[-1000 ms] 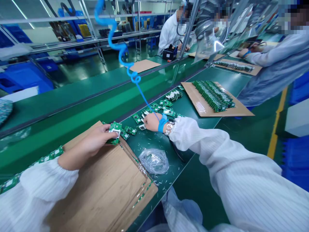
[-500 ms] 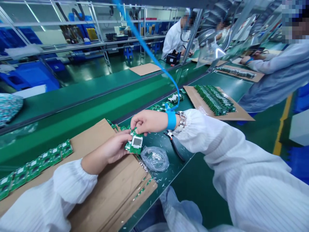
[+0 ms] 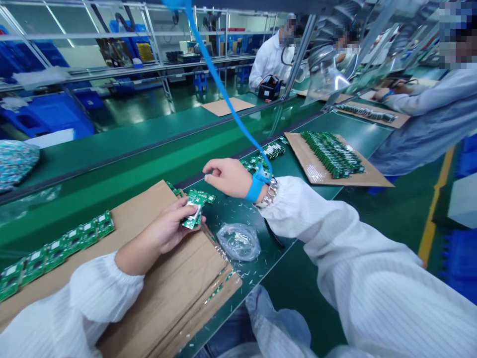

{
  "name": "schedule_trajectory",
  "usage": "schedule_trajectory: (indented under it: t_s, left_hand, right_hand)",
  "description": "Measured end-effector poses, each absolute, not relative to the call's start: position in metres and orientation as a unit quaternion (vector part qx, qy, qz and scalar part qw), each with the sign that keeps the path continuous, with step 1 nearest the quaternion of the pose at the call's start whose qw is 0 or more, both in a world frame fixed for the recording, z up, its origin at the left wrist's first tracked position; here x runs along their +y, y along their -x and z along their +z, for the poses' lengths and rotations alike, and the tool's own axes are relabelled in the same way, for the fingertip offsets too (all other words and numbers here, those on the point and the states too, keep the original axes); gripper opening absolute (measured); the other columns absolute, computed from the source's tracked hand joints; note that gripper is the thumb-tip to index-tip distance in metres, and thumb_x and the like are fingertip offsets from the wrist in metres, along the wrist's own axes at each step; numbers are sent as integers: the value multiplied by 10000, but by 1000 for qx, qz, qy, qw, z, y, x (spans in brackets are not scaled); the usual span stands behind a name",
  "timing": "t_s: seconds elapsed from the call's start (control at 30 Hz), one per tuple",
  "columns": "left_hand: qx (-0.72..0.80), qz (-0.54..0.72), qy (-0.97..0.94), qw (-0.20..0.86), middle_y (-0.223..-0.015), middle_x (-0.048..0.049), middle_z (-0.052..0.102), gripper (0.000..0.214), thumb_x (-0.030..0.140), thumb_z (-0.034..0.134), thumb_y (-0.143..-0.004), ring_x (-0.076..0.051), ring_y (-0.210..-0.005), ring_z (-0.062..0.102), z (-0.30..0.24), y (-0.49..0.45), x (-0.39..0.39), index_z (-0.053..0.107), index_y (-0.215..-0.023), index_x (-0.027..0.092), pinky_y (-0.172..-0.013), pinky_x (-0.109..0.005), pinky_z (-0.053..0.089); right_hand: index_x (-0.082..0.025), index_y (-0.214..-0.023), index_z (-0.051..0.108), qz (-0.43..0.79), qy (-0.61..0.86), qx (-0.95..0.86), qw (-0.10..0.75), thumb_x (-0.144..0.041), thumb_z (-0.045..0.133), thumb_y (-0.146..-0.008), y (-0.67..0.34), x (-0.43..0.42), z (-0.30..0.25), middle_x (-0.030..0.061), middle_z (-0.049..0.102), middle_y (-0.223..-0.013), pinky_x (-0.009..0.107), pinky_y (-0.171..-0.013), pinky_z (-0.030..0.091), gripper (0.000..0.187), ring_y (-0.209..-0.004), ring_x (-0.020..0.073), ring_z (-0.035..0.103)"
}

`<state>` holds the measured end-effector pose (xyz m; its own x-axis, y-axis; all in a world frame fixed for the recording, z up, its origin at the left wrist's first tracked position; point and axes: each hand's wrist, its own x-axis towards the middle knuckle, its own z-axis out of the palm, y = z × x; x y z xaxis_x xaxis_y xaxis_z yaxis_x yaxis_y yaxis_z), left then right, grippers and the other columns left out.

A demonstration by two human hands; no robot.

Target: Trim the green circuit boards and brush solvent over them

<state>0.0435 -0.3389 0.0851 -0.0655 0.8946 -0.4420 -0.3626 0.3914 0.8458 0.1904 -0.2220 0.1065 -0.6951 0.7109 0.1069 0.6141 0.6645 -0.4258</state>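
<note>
My left hand (image 3: 169, 228) is closed on a green circuit board (image 3: 194, 217) with a white part on it, thumb on top, above the cardboard sheets (image 3: 164, 293). More green board shows just behind it; whether that is held too I cannot make out. My right hand (image 3: 231, 178), with a blue wrist strap (image 3: 256, 185), hovers to the right of the board, apart from it. Its fingers are loosely curled, with a gap between thumb and forefinger and nothing visible in them. Below it lies a clear plastic bag (image 3: 238, 242) with small pale bits. A black-handled tool (image 3: 275, 235) is mostly hidden by my right sleeve.
A row of circuit boards (image 3: 55, 253) lies along the cardboard's left side. Loose boards (image 3: 274, 150) lie beyond my right hand. Dense rows of boards (image 3: 331, 153) cover another cardboard sheet. A blue cord (image 3: 223, 89) runs down to my wrist. Co-workers in white sit farther along.
My right hand has let go of the circuit board and moved slightly up. My left hand has drawn the board a little left and tilted it. The right sleeve now covers more of the black-handled tool.
</note>
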Motion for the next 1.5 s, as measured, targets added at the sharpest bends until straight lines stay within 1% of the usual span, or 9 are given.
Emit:
schedule_trajectory:
  t_s: [0.1, 0.3, 0.57, 0.77, 0.87, 0.97, 1.13, 1.3, 1.5]
  left_hand:
    - [562, 519, -235, 600, -678, -16, 634, 120, 115, 625, -707, -131, -611, 645, 85, -30, -342, 545, -786, 156, -515, -192, 535]
    - [597, 531, -214, 562, -662, -15, 633, 78, 91, 599, -729, -127, -595, 636, 87, -18, -350, 562, -771, 145, -508, -196, 533]
    - [610, 534, -205, 548, -642, -1, 610, 55, 111, 584, -745, -122, -597, 623, 80, -10, -350, 553, -755, 155, -502, -193, 516]
    - [605, 530, -203, 559, -619, -4, 612, 41, 128, 590, -733, -118, -567, 607, 80, -13, -348, 562, -746, 155, -482, -185, 490]
    - [591, 521, -204, 582, -614, -9, 618, 52, 130, 605, -711, -124, -567, 607, 77, -18, -347, 566, -736, 153, -494, -194, 492]
    - [571, 509, -200, 613, -613, 3, 614, 78, 120, 607, -678, -119, -549, 593, 75, -26, -347, 577, -741, 155, -509, -212, 505]
    - [522, 477, -194, 680, -672, -54, 637, 185, 267, 538, -725, -160, -567, 613, 81, -36, -352, 631, -797, 125, -503, -257, 516]
    - [484, 489, -206, 696, -770, -75, 660, 347, 461, 539, -765, -154, -587, 612, 86, -38, -357, 637, -833, 136, -477, -235, 489]
    - [485, 519, -231, 665, -701, 5, 631, 283, 213, 745, -581, -123, -623, 606, 77, -39, -358, 592, -818, 180, -544, -204, 487]
  right_hand:
    - [-142, -1048, 611, 172, 381, -908, 38, -345, 541, -882, -181, -206, 74, 49, 643, -956, 317, -813, 483, 271, -884, 154, 603]
    - [-150, -1182, 535, 138, 405, -902, -54, -357, 543, -892, -157, -210, 19, 90, 565, -1173, 411, -843, 508, 357, -1003, 198, 581]
    - [-144, -1120, 565, 142, 420, -895, -45, -357, 535, -898, -163, -200, 36, 80, 591, -1114, 383, -816, 517, 310, -952, 175, 594]
    - [-156, -985, 639, 160, 365, -916, 39, -197, 526, -849, -194, -208, 95, 18, 630, -826, 266, -744, 429, 181, -787, 127, 569]
    - [-168, -924, 638, 238, 278, -930, 42, -178, 586, -786, -203, -223, 126, -50, 559, -642, 203, -609, 381, 148, -630, 81, 526]
    - [-148, -911, 569, 427, 167, -889, 20, -110, 565, -759, -196, -235, 137, -94, 494, -554, 171, -506, 355, 157, -506, 54, 508]
    - [-152, -911, 500, 556, 214, -803, 24, -73, 533, -760, -168, -246, 122, -115, 484, -512, 158, -411, 324, 174, -412, 54, 486]
    - [-129, -1015, 506, 529, 265, -804, 59, -101, 537, -786, -162, -255, 121, -113, 473, -467, 168, -427, 346, 232, -411, 74, 501]
    - [-147, -1090, 594, 312, 293, -896, 115, -201, 568, -793, -163, -267, 124, -40, 594, -606, 215, -591, 387, 303, -577, 107, 578]
